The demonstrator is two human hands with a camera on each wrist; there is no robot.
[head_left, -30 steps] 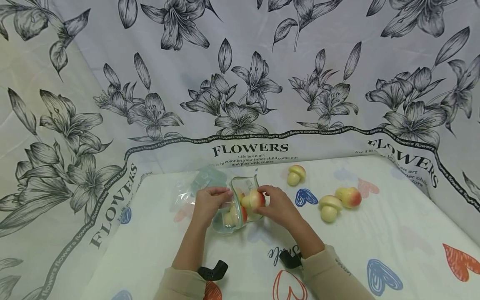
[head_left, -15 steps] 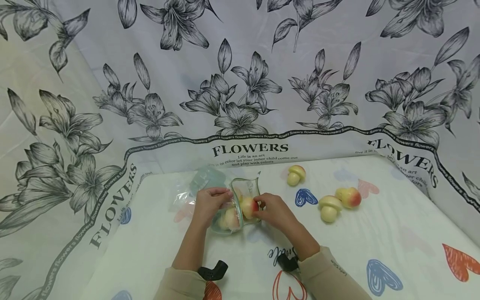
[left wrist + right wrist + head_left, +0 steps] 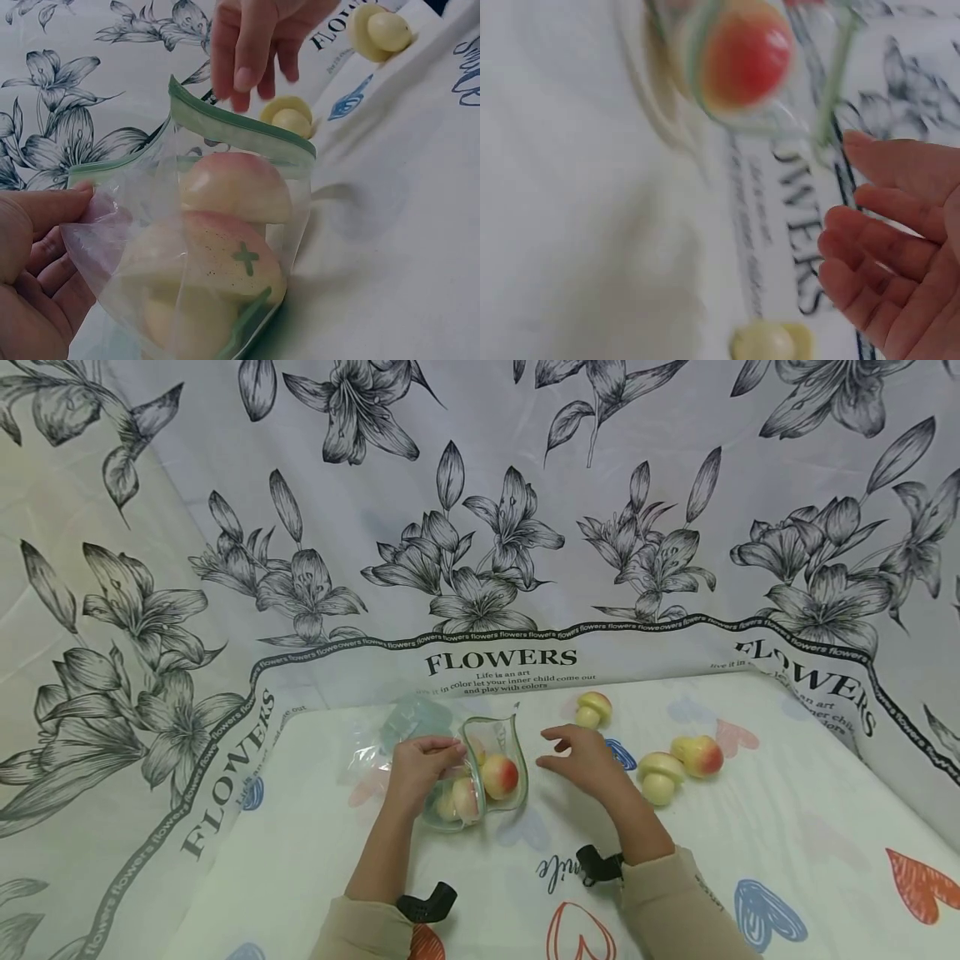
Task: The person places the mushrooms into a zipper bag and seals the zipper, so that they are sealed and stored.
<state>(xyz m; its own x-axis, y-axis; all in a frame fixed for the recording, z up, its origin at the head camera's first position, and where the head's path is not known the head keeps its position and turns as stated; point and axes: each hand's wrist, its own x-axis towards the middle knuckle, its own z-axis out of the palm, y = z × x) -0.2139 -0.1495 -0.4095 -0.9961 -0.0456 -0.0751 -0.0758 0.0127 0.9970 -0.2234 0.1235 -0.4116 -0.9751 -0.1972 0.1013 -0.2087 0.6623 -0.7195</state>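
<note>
A clear zip bag [image 3: 491,732] with green edging stands with its mouth open in the head view. My left hand [image 3: 422,772] pinches the near left side of its mouth between thumb and fingers, as the left wrist view also shows. Inside are several mushroom-shaped pieces, cream with red blush; the topmost one [image 3: 500,777] shows its red side. My right hand [image 3: 588,764] is just right of the bag, fingers loosely bent and holding nothing. Beyond it lies a mushroom-shaped piece [image 3: 592,710]. Two more, one yellowish [image 3: 660,777] and one red-tipped [image 3: 699,756], lie together farther right.
Behind my left hand lie folded pale blue-green bags [image 3: 416,718] and crinkled clear plastic [image 3: 365,762]. A white cloth printed with hearts [image 3: 825,802] covers the table. A flower-printed curtain [image 3: 480,527] hangs along the back and sides.
My right hand lowered a mushroom-shaped piece into the zip bag, let go and drew back to the right. My left hand has kept its pinch on the bag.
</note>
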